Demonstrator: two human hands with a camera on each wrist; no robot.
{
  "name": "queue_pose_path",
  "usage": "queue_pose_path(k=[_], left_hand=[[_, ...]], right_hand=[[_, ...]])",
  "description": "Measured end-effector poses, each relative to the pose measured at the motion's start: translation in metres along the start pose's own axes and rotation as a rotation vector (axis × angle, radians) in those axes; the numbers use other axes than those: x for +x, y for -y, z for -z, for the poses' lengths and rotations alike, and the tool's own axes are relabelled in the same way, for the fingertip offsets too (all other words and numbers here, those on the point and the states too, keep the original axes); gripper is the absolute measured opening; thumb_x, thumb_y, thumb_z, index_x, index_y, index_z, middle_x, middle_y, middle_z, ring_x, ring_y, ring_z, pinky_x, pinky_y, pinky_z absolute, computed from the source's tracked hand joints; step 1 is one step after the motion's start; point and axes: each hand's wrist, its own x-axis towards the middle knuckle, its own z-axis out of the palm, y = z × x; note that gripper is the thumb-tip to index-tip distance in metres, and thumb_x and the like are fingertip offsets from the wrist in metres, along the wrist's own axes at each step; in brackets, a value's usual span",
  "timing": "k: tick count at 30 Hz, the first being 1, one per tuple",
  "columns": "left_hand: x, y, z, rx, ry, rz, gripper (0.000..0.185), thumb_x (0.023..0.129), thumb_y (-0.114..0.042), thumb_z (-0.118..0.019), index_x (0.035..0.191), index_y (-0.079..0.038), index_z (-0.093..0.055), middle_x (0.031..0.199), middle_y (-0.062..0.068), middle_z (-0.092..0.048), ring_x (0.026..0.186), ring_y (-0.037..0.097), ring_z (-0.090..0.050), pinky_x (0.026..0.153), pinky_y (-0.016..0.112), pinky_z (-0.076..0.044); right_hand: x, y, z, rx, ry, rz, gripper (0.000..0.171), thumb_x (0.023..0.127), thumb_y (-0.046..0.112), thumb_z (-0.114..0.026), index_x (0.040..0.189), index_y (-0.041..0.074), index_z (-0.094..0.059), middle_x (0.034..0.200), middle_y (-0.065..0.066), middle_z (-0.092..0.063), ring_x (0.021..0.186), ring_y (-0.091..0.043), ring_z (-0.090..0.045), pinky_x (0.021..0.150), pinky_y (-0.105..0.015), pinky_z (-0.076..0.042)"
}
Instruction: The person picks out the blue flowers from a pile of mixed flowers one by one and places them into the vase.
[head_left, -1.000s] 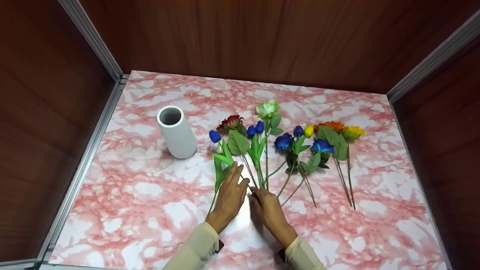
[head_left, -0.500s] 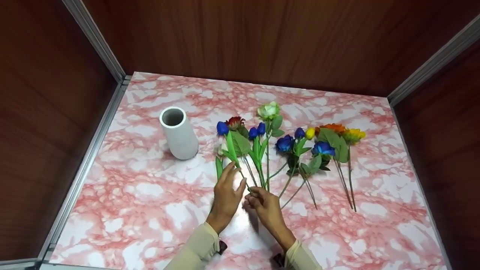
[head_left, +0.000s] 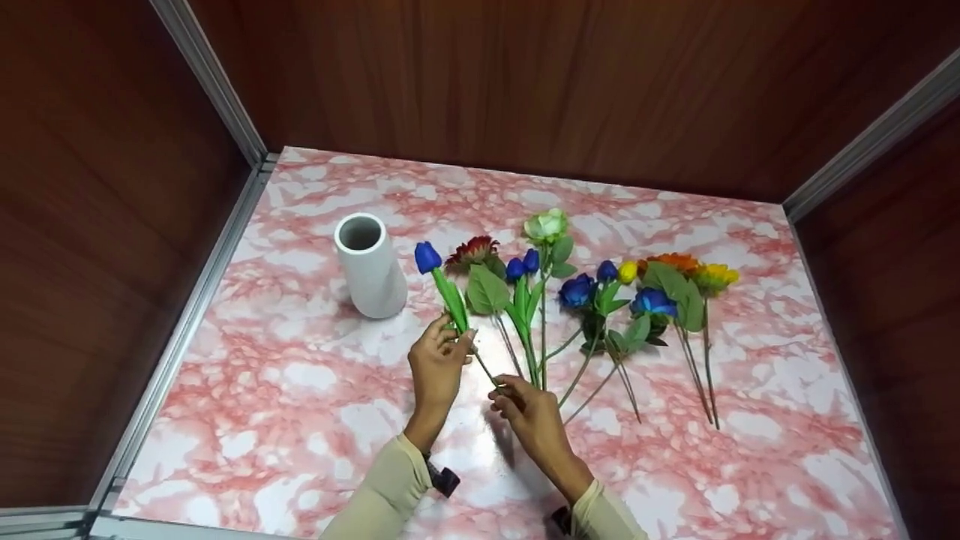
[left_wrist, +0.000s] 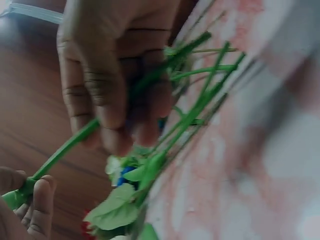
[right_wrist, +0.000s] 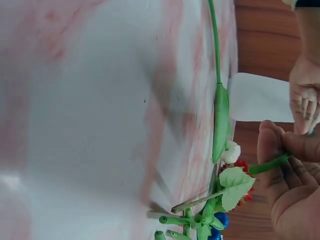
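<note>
Tulip stem looked light, bendy; left hand pinched mid-stem, right hand pinched its end, near bench front edge.

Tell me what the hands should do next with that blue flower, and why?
Probably lift the blue tulip clear of the other flowers and swing its stem end toward the white vase. The left hand grips the stem by its leaves, the right hand pinches the lower end, and the bloom is already raised. The vase stands upright just to the left, its mouth open.
</note>
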Motion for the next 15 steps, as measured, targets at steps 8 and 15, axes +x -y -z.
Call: queue_pose_path(k=[8, 15], left_hand=[[0.009, -0.049, 0.018, 0.033, -0.099, -0.163, 0.018, 0.083, 0.01, -0.064, 0.101, 0.013, -0.063, 0.082, 0.021, -0.069, 0.066, 0.036, -0.063, 0.057, 0.029, -0.053], [0.014, -0.08, 0.036, -0.001, -0.225, -0.319, 0.017, 0.082, 0.014, -0.062, 0.099, 0.016, -0.062, 0.082, 0.029, -0.065, 0.069, 0.028, -0.064, 0.06, 0.024, -0.052]], right_hand=[[0.006, -0.002, 0.001, -0.085, 0.024, 0.025, 0.022, 0.088, 0.008, -0.069, 0.108, 0.0, -0.066, 0.086, -0.006, -0.072, 0.075, -0.015, -0.068, 0.067, -0.026, -0.054], [0.019, 0.001, 0.002, -0.128, 0.046, 0.019, 0.027, 0.087, 0.007, -0.07, 0.113, -0.001, -0.064, 0.097, -0.015, -0.07, 0.081, -0.021, -0.068, 0.072, -0.032, -0.055]])
